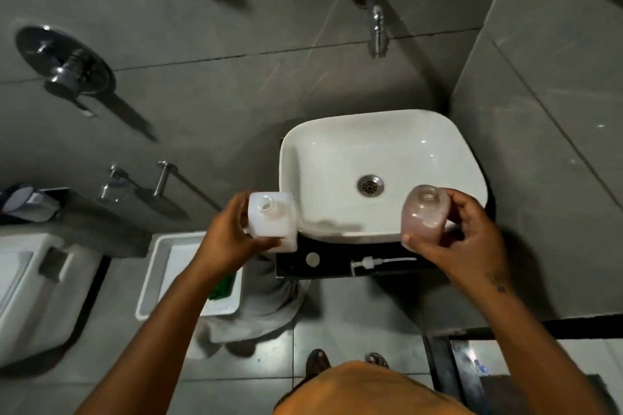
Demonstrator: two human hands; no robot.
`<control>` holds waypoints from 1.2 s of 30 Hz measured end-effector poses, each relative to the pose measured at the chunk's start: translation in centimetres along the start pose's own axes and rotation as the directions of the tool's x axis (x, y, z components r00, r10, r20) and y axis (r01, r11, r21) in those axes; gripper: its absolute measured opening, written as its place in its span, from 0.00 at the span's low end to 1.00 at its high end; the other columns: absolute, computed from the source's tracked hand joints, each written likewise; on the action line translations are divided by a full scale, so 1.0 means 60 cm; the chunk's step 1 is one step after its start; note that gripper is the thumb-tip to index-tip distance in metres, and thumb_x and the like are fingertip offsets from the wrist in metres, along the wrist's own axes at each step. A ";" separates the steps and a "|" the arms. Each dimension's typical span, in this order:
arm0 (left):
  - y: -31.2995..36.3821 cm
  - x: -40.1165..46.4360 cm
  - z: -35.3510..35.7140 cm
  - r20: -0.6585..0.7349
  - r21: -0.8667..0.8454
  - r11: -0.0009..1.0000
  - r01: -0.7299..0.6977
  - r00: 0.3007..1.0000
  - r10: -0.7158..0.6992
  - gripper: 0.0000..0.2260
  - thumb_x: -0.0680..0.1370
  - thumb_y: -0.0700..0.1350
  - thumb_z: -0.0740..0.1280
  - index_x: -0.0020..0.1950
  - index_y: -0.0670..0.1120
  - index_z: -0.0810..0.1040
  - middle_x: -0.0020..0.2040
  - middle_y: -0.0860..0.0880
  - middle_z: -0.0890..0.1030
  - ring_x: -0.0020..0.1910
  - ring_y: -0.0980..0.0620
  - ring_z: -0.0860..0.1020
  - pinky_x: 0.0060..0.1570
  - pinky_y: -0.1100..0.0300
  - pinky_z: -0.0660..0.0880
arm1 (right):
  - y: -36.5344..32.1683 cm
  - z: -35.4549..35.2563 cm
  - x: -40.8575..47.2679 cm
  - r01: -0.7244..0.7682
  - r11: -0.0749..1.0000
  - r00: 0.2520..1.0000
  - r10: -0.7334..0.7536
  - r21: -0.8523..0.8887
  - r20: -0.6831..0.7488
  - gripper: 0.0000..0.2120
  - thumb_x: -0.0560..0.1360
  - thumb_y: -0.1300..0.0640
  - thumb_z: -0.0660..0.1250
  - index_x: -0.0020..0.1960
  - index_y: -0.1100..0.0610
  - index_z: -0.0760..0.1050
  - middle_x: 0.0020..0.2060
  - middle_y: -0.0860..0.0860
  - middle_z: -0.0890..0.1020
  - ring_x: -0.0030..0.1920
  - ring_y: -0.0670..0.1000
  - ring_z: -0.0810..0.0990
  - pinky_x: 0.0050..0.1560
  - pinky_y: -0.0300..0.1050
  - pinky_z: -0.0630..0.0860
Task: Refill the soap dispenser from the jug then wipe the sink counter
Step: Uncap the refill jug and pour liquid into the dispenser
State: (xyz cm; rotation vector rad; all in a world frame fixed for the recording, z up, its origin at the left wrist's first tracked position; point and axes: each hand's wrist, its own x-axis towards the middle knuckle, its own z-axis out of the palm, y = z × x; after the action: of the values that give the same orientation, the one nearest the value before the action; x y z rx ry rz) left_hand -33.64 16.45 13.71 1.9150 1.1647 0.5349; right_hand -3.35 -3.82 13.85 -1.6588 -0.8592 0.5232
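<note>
One white square plastic jug [272,225] gripped in left hand [229,236]; one clear pink-tinted soap dispenser bottle [424,214] gripped in right hand [467,239], both uncapped.

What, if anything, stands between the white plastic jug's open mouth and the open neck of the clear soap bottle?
Nothing visible. The white plastic jug in the left hand and the clear soap bottle in the right hand are both uncapped; only open air above the white basin separates them.

Jug [272,222] left of sink [381,145], dispenser [424,216] right.
</note>
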 end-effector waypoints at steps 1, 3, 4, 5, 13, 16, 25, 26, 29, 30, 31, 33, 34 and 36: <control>-0.033 -0.009 -0.001 0.006 0.004 0.999 0.041 0.999 -0.041 0.33 0.59 0.49 0.85 0.55 0.71 0.73 0.52 0.71 0.81 0.52 0.67 0.81 0.42 0.75 0.75 | 0.008 0.004 -0.003 -0.019 1.000 1.000 0.019 0.002 0.011 0.36 0.52 0.44 0.82 0.58 0.33 0.74 0.55 0.33 0.80 0.57 0.39 0.80 0.47 0.39 0.80; -0.069 -0.010 0.015 0.051 0.000 0.995 0.098 0.994 -0.098 0.34 0.62 0.43 0.84 0.54 0.73 0.73 0.52 0.67 0.83 0.52 0.67 0.81 0.41 0.74 0.76 | 0.021 -0.008 -0.010 -0.049 0.999 0.999 0.049 0.025 -0.013 0.38 0.50 0.41 0.83 0.58 0.33 0.74 0.55 0.33 0.81 0.57 0.40 0.80 0.45 0.37 0.80; -0.085 -0.010 0.022 0.061 0.000 0.992 0.129 0.990 -0.129 0.34 0.62 0.42 0.83 0.54 0.71 0.73 0.52 0.64 0.83 0.52 0.66 0.82 0.41 0.72 0.77 | 0.025 -0.008 -0.013 -0.060 0.998 0.998 0.060 0.035 -0.008 0.40 0.49 0.39 0.84 0.58 0.34 0.74 0.55 0.33 0.81 0.58 0.40 0.80 0.46 0.37 0.80; -0.100 -0.012 0.028 0.061 0.000 0.988 0.153 0.986 -0.153 0.32 0.62 0.41 0.83 0.55 0.68 0.74 0.52 0.61 0.84 0.51 0.63 0.82 0.41 0.70 0.77 | 0.029 -0.005 -0.015 -0.065 0.997 0.998 0.065 0.037 0.006 0.41 0.48 0.37 0.84 0.59 0.34 0.74 0.55 0.34 0.81 0.58 0.41 0.80 0.47 0.39 0.81; -0.162 -0.003 0.076 0.056 0.025 0.977 0.211 0.976 -0.212 0.28 0.65 0.38 0.81 0.59 0.53 0.74 0.52 0.56 0.84 0.46 0.67 0.81 0.45 0.69 0.78 | 0.051 0.012 -0.028 -0.084 0.990 0.996 0.081 0.116 0.033 0.38 0.50 0.47 0.82 0.57 0.35 0.75 0.54 0.34 0.82 0.57 0.37 0.81 0.45 0.30 0.79; -0.164 0.001 0.082 0.051 0.006 0.976 0.217 0.975 -0.217 0.28 0.66 0.37 0.80 0.61 0.52 0.74 0.52 0.57 0.83 0.47 0.69 0.80 0.45 0.71 0.77 | 0.062 0.010 -0.031 -0.063 0.990 0.998 0.060 0.123 0.026 0.38 0.55 0.60 0.84 0.57 0.34 0.75 0.54 0.35 0.82 0.57 0.39 0.81 0.44 0.29 0.79; -0.159 -0.006 0.087 0.042 -0.061 0.974 0.218 0.976 -0.216 0.32 0.64 0.37 0.81 0.62 0.59 0.74 0.56 0.58 0.83 0.52 0.67 0.81 0.50 0.64 0.76 | 0.073 0.010 -0.033 -0.089 0.982 0.996 0.086 0.165 0.021 0.39 0.56 0.64 0.84 0.57 0.34 0.75 0.58 0.39 0.81 0.61 0.43 0.80 0.49 0.35 0.81; -0.156 -0.010 0.086 0.050 -0.073 0.970 0.233 0.972 -0.229 0.35 0.62 0.38 0.81 0.64 0.59 0.73 0.58 0.57 0.83 0.54 0.65 0.81 0.51 0.63 0.77 | 0.070 0.010 -0.034 -0.095 0.982 0.995 0.093 0.166 0.023 0.38 0.55 0.61 0.84 0.57 0.35 0.75 0.57 0.38 0.81 0.60 0.42 0.80 0.49 0.35 0.81; -0.144 -0.043 0.092 -0.046 -0.110 0.949 0.294 0.953 -0.300 0.47 0.60 0.39 0.85 0.75 0.49 0.67 0.67 0.55 0.76 0.64 0.54 0.76 0.64 0.58 0.74 | 0.066 0.010 -0.035 -0.108 0.981 0.994 0.105 0.162 0.024 0.38 0.53 0.55 0.85 0.58 0.35 0.75 0.57 0.37 0.81 0.60 0.40 0.80 0.48 0.33 0.80; -0.139 -0.062 0.101 -0.164 -0.070 0.948 0.311 0.934 -0.318 0.48 0.60 0.42 0.86 0.75 0.46 0.66 0.67 0.54 0.71 0.65 0.54 0.73 0.66 0.57 0.71 | 0.066 0.009 -0.035 -0.111 0.981 0.994 0.109 0.158 0.024 0.38 0.54 0.55 0.85 0.58 0.35 0.75 0.57 0.38 0.81 0.60 0.40 0.80 0.48 0.34 0.80; -0.136 -0.086 0.114 -0.295 -0.037 0.950 0.310 0.905 -0.307 0.46 0.61 0.45 0.86 0.74 0.45 0.67 0.65 0.54 0.69 0.64 0.54 0.71 0.65 0.57 0.70 | 0.066 0.007 -0.037 -0.115 0.981 0.993 0.113 0.157 0.022 0.38 0.54 0.56 0.85 0.59 0.36 0.75 0.58 0.38 0.81 0.60 0.40 0.80 0.48 0.35 0.80; -0.120 -0.138 0.155 -0.432 -0.001 0.970 0.243 0.875 -0.220 0.37 0.65 0.51 0.84 0.68 0.49 0.68 0.61 0.56 0.67 0.61 0.55 0.70 0.60 0.61 0.71 | 0.068 0.004 -0.042 -0.125 0.980 0.992 0.125 0.154 0.014 0.38 0.56 0.60 0.85 0.59 0.36 0.75 0.58 0.38 0.81 0.60 0.41 0.79 0.48 0.36 0.81; -0.108 -0.156 0.179 -0.412 0.013 0.984 0.176 0.898 -0.155 0.32 0.68 0.53 0.81 0.65 0.52 0.69 0.58 0.58 0.67 0.58 0.56 0.71 0.58 0.65 0.70 | 0.069 0.001 -0.045 -0.131 0.980 0.991 0.131 0.151 0.008 0.38 0.56 0.60 0.85 0.58 0.36 0.75 0.57 0.38 0.81 0.60 0.40 0.79 0.48 0.36 0.81; -0.089 -0.164 0.230 -0.273 0.070 0.998 -0.008 0.962 0.027 0.20 0.73 0.54 0.76 0.59 0.55 0.71 0.54 0.60 0.68 0.54 0.57 0.72 0.55 0.68 0.69 | 0.067 -0.006 -0.051 -0.141 0.978 0.990 0.144 0.152 -0.004 0.37 0.55 0.57 0.85 0.58 0.36 0.75 0.57 0.37 0.81 0.59 0.39 0.80 0.46 0.34 0.80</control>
State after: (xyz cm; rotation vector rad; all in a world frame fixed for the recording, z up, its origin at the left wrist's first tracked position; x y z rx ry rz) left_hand -31.59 3.35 1.93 1.9542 1.3573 0.7991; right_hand -3.97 -6.75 9.77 -1.5898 -0.6754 0.6577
